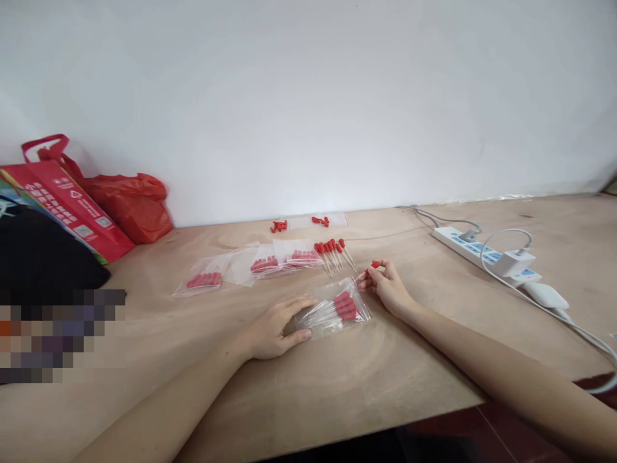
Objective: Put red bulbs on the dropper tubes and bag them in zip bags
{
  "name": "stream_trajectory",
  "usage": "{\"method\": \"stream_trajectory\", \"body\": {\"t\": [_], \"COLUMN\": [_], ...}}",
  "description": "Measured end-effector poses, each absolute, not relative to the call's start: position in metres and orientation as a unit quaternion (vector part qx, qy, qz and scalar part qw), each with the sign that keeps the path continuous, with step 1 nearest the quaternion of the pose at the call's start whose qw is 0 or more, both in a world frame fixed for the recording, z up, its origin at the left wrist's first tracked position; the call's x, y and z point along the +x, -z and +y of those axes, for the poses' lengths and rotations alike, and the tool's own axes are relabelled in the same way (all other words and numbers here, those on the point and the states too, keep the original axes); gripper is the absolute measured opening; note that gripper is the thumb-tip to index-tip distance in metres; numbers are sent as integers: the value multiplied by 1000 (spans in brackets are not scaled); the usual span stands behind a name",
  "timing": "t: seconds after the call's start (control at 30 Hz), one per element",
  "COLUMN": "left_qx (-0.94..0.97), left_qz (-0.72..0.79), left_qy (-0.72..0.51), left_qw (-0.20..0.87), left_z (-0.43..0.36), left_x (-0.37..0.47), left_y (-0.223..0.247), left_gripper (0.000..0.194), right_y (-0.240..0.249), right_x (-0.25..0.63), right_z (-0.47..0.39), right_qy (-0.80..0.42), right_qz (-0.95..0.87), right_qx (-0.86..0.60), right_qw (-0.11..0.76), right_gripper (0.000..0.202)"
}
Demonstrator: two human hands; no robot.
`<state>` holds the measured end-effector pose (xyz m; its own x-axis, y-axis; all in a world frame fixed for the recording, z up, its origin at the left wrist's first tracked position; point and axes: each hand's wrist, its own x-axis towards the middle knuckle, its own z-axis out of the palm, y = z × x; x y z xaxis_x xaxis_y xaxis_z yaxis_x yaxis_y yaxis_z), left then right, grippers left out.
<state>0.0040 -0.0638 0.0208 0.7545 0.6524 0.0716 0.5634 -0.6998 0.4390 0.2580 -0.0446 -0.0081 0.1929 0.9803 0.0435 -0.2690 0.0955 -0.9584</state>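
Note:
On the wooden table, my left hand (279,326) grips the left end of a clear zip bag (332,310), thumb below and fingers above. Several red-tipped droppers with pale stems lie inside it, red ends to the right. Just beyond the bag's right edge, my right hand (385,283) pinches a small red-tipped piece (375,264) between thumb and fingers; its lower part is hard to make out. A row of loose red-tipped droppers (334,251) lies behind the bag. To their left are clear bags with red pieces (264,263), and another such bag (204,280) further left.
Small red caps (279,226) and more red caps (321,221) lie on clear plastic near the wall. A white power strip (465,243) with chargers and cables is at right. Red bags (128,206) and a black item (43,251) stand at left.

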Motion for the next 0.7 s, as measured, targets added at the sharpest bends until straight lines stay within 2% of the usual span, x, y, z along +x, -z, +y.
{"method": "stream_trajectory", "body": {"t": [0.4, 0.57, 0.7], "left_qx": [916, 916, 914], "left_qz": [324, 324, 330], "left_qy": [-127, -129, -125], "left_qw": [201, 197, 201], "left_z": [-62, -63, -64], "left_x": [3, 4, 5], "left_y": [-18, -18, -20], "left_gripper": [50, 49, 48], "right_y": [5, 3, 6], "right_x": [261, 258, 252], "right_z": [-49, -47, -42], "right_qy": [-579, -583, -535], "right_qz": [-535, -537, -527], "right_qx": [-458, -462, -513], "right_qw": [410, 398, 416], "right_gripper": [38, 35, 27]}}
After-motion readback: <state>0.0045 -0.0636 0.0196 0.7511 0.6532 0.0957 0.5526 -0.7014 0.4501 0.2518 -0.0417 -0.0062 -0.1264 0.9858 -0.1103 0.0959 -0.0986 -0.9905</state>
